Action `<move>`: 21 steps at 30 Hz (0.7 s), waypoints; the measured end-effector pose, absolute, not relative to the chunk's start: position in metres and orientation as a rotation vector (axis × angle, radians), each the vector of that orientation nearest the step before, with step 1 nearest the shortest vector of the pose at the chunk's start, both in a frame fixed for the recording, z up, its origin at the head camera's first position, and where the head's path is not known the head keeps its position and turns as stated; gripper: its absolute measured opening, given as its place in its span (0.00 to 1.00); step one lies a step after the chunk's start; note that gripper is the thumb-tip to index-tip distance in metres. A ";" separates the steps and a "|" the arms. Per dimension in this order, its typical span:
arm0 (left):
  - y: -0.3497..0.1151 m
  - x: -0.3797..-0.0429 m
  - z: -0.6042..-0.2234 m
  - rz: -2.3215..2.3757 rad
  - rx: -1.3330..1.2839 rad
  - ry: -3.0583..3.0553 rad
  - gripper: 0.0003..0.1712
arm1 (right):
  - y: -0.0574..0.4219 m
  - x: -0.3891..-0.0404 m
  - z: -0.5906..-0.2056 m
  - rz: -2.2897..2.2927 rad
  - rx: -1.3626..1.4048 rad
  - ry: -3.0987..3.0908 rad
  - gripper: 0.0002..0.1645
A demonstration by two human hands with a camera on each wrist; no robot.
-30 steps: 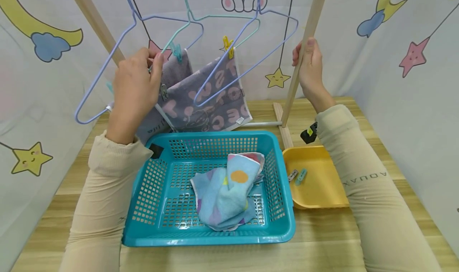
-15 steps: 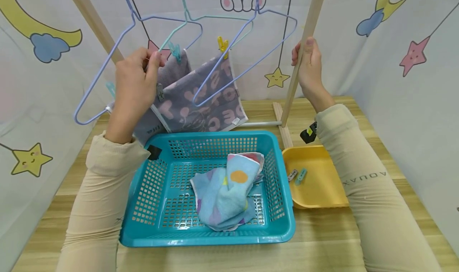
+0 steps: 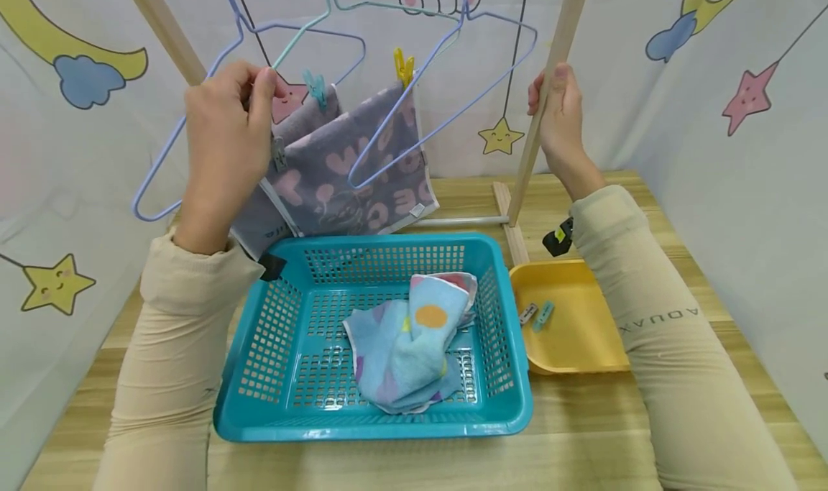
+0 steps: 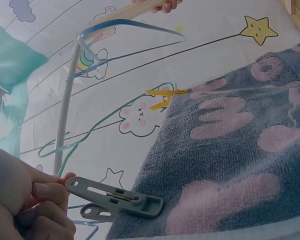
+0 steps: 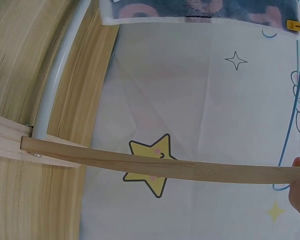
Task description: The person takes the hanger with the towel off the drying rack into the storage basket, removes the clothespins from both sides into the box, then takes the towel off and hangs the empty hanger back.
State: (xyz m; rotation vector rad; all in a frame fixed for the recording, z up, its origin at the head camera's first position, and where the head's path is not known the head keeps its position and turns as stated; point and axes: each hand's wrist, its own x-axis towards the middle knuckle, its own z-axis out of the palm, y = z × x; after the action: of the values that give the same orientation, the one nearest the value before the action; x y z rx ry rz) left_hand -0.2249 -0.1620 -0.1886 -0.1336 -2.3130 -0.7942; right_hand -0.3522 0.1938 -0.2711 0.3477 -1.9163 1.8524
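My left hand (image 3: 226, 131) pinches the lower left end of a mint green clothes hanger (image 3: 300, 34). From that hanger hangs a purple-grey towel (image 3: 349, 167) with pink letters, held by a yellow clothespin (image 3: 404, 67) at its right. A grey clothespin (image 4: 117, 197) grips the towel's edge right at my left fingertips in the left wrist view. Another clothespin, turquoise (image 3: 315, 88), sits on a grey cloth behind. My right hand (image 3: 561, 128) grips the right wooden post (image 3: 566, 27) of the rack, fingers wrapped behind it.
Two blue hangers, one left (image 3: 158, 160) and one right (image 3: 414, 149), flank the green one. Below stands a turquoise basket (image 3: 375, 433) with a crumpled light blue towel (image 3: 414, 354). A yellow tray (image 3: 576, 340) with two clothespins (image 3: 543, 315) lies to the right.
My left hand has moved left and slightly up with the green hanger's end. The lettered towel and its clothespins have swung left with it. My right hand stays on the post.
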 end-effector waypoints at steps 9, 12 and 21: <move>-0.160 -0.204 -0.166 -0.725 -0.070 -2.299 0.26 | 0.195 -0.352 -0.271 1.862 0.336 -1.938 0.22; -0.160 -0.196 -0.160 -0.700 -0.070 -2.284 0.27 | 0.196 -0.353 -0.270 1.869 0.321 -1.944 0.23; -0.161 -0.178 -0.150 -0.714 -0.015 -2.289 0.27 | 0.199 -0.355 -0.268 1.895 0.319 -1.925 0.22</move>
State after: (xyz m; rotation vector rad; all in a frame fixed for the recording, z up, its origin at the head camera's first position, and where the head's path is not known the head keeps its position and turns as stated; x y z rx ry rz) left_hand -0.1784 -0.1610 -0.1503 -0.0147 -2.2894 -0.7142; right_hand -0.3546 0.1992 -0.2682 0.3187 -1.9252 1.8953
